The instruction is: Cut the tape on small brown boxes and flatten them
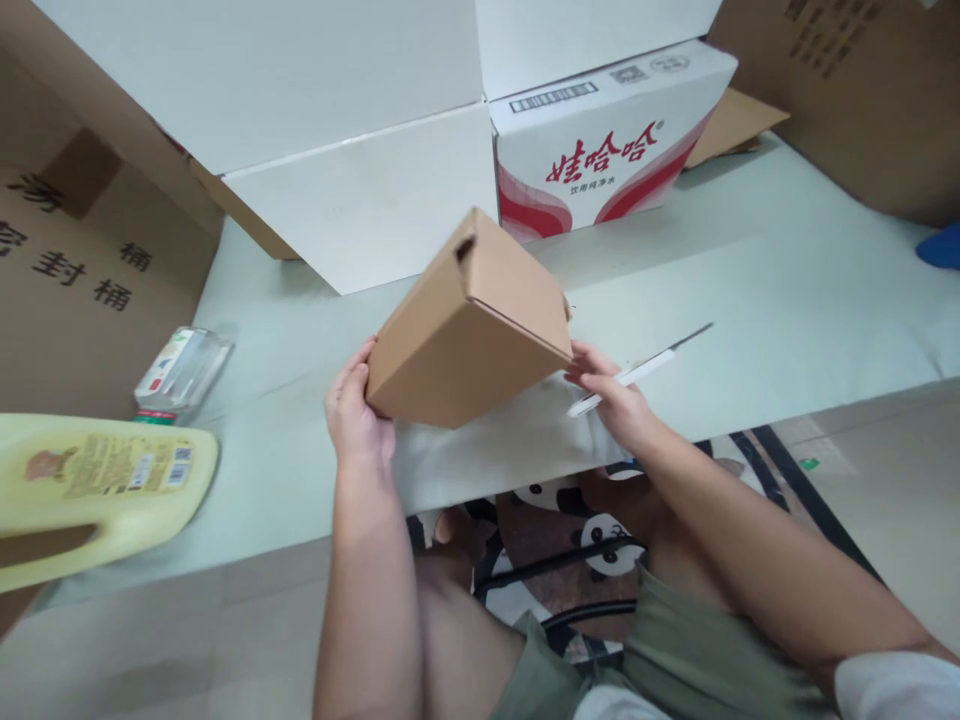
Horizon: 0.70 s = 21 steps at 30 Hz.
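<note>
A small brown cardboard box is held tilted above the table, with a dark gap at its top corner. My left hand grips its lower left end, the fingers partly hidden behind it. At the box's right edge is my right hand, closed around a white utility knife. The knife's thin dark blade is out and points up and to the right, away from the box. My right fingertips are close to the box edge; whether they press on it I cannot tell.
A white carton with red lettering and a plain white box stand at the back. To the left are a clear bottle, a yellow jug and a large brown carton. The table's front edge runs before my knees.
</note>
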Tool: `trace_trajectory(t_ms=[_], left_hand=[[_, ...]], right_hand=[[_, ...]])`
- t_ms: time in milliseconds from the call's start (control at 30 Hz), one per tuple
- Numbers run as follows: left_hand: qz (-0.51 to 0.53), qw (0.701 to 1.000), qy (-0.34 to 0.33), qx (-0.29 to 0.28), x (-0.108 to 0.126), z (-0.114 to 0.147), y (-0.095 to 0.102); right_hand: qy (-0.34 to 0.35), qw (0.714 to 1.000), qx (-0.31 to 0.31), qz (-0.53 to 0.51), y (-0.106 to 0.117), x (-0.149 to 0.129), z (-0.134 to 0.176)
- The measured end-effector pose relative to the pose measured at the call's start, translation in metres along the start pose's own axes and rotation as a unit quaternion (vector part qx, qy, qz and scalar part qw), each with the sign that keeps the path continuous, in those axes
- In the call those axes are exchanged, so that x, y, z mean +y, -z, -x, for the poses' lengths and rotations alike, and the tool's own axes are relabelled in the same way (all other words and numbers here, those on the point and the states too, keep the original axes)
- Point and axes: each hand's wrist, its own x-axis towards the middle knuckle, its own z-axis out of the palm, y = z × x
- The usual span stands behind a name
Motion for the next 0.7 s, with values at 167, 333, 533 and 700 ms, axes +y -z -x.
trace_trajectory(t_ms=[167, 333, 533, 700], left_hand=[[-0.023, 0.988, 0.128, -0.078, -0.017, 0.014, -0.011], [-0.045, 0.970, 0.141, -0.192, -0.027, 0.028, -0.016], [-0.021, 0.954, 0.259, -0.147, -0.022, 0.034, -0.028], [-0.132, 0.886, 0.341, -0.284, -0.012, 0.059, -0.042]], right_hand=[[0.064, 0.994, -0.092, 0.016, -0.022, -0.009, 0.006], [0.120, 0.985, -0.081, 0.098, -0.020, -0.026, 0.013], [0.224, 0.967, -0.070, 0.102, -0.017, -0.046, 0.023], [0.291, 0.952, -0.020, 0.095, -0.010, -0.051, 0.022]])
